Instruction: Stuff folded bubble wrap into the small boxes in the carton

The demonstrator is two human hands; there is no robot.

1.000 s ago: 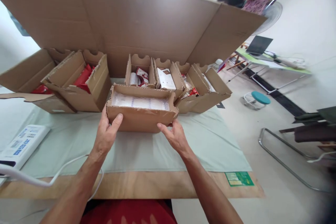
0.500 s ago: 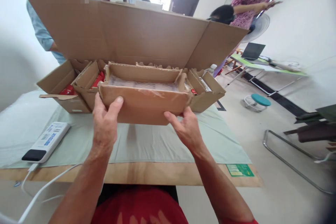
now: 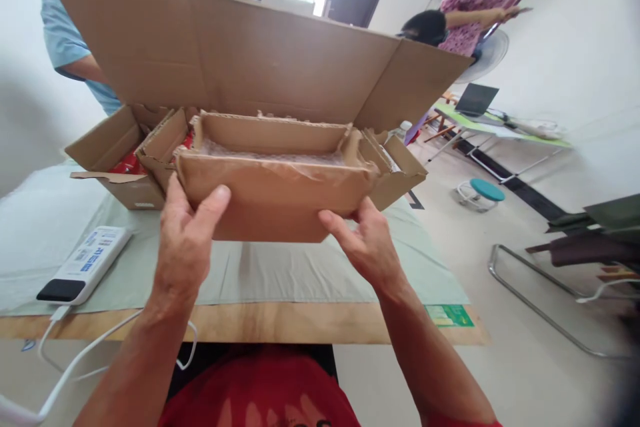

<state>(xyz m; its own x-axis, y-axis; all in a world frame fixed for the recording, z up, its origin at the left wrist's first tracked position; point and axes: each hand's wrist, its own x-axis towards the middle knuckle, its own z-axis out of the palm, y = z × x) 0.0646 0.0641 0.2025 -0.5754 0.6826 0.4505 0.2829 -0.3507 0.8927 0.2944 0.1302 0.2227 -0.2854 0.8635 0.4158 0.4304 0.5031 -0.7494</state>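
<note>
While the left hand (image 3: 185,247) and right hand (image 3: 367,247) each grip a near corner of the small cardboard box (image 3: 275,197) — thumbs pressed on its front wall — it hangs clear of the green cloth (image 3: 300,273), just in front of the open boxes (image 3: 395,167) in the big carton (image 3: 240,53). The lift looks done, yet the box rests nowhere and its clear wrap is unopened. A power strip (image 3: 83,263) lies near left, and the carton's tall flap walls off the far side — a blue sleeve (image 3: 60,40) shows beyond.

Cardboard tray (image 3: 273,197) between both hands (image 3: 187,240), aloft.
</note>
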